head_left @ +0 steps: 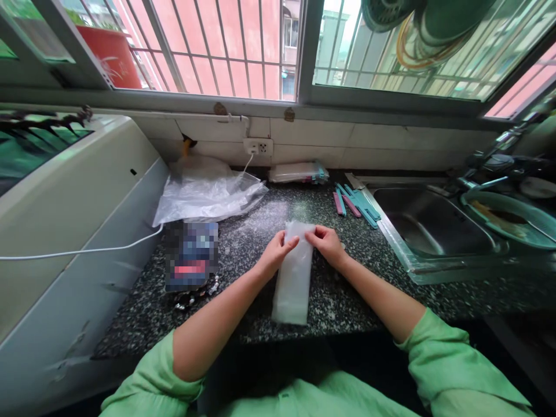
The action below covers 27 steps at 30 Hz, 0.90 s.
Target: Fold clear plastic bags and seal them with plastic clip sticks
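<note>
Over the speckled dark countertop, a stack of narrow, translucent plastic bags is held upright-lengthwise in front of me. My left hand grips its upper left edge, thumb laid across the top face. At the upper right corner, my right hand pinches the plastic between thumb and fingers. Whether the sleeve is one bag or several layers I cannot tell for certain. Beyond my right hand lie several flat turquoise and pink plastic strips, possibly bag clips. A bundle of packed clear sleeves rests against the tiled wall.
A crumpled clear plastic bag lies at the back left. Nearer is a phone-like, pixelated object with a beaded strap. A white cable runs left. The steel sink with a basin is at right, a pale appliance at left.
</note>
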Each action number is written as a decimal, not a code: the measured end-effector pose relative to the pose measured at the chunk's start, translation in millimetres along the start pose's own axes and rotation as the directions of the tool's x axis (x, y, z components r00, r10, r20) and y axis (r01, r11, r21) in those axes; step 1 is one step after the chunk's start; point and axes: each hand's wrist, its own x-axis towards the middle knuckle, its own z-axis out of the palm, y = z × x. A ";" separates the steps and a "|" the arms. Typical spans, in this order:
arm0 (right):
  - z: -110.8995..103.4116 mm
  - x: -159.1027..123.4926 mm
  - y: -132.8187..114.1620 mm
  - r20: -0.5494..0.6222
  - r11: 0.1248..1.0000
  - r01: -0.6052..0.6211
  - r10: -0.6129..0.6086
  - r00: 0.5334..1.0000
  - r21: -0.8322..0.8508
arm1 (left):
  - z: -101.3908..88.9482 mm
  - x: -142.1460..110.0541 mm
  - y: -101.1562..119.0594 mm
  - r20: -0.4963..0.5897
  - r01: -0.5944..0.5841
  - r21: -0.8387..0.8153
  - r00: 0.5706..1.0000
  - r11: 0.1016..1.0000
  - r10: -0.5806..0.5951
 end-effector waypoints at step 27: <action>-0.4 -7.4 -10.9 0.053 0.999 0.029 -0.027 0.998 -0.030 | -5.0 -0.4 3.1 0.002 0.019 -0.081 1.000 0.997 -0.019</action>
